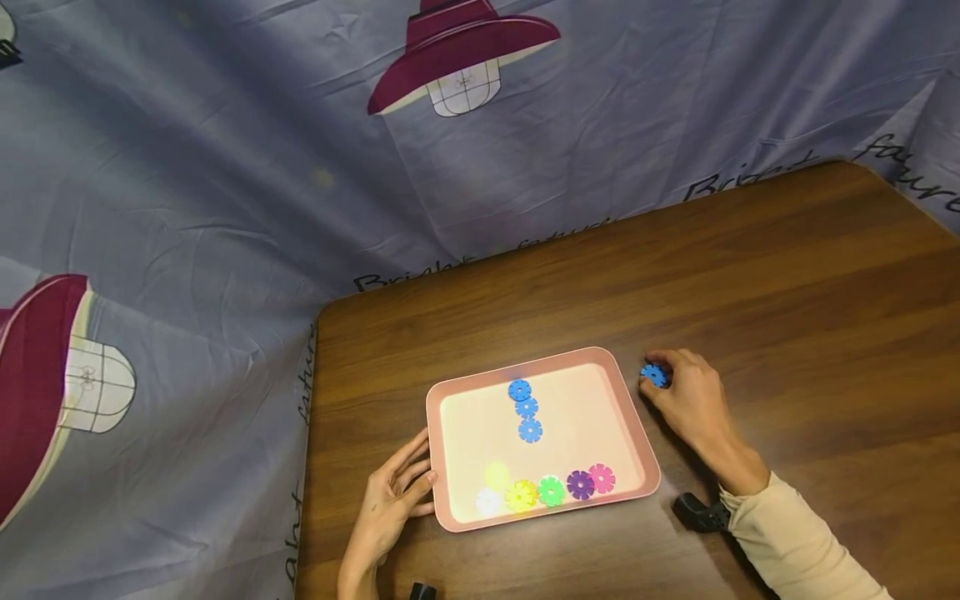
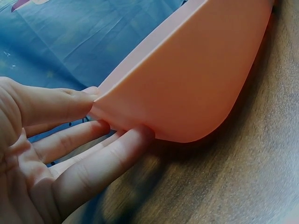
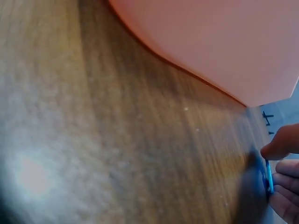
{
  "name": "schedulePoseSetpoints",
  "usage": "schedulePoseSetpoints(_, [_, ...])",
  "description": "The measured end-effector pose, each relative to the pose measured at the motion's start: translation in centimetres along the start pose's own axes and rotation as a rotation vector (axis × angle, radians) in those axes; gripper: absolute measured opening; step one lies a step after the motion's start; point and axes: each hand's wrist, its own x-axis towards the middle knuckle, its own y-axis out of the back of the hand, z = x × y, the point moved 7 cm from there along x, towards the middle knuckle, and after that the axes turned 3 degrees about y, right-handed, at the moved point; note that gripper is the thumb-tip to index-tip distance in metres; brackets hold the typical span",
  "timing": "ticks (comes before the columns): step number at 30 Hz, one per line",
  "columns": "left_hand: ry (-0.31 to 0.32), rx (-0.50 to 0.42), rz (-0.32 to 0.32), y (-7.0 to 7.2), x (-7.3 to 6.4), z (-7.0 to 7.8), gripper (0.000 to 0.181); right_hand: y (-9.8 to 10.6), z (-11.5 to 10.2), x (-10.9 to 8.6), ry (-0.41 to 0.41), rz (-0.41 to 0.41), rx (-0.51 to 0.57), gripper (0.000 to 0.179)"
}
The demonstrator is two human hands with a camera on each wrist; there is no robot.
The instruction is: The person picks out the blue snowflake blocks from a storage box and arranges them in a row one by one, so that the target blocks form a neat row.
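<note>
A pink tray point(image 1: 555, 367) lies on the table, and my left hand point(image 1: 392, 493) holds its left side. Seen from the left wrist, the thumb rests on the tray's rim while fingers point(image 2: 100, 163) touch the outer wall. Just right of the tray, my right hand point(image 1: 693, 400) pinches a blue notched disc point(image 1: 654, 375) between thumb and fingers. That blue disc point(image 3: 269, 177) appears edge-on in the right wrist view, close over the table. Several similar blue discs point(image 1: 530, 430) form a short column inside the tray, some overlapping.
Along the tray's near edge sit a white disc point(image 1: 488, 501), yellow discs point(image 1: 521, 497), a green disc point(image 1: 551, 491), a purple disc point(image 1: 581, 485) and a pink disc point(image 1: 602, 478). A printed curtain point(image 1: 300, 167) hangs behind the wooden table point(image 1: 787, 333).
</note>
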Motion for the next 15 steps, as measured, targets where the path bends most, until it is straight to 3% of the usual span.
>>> schedulePoseSetpoints(15, [-0.028,-0.013,-0.006,-0.09,0.12,0.15,0.058,-0.07,-0.37,-0.25,0.018,0.01,-0.008,0.031])
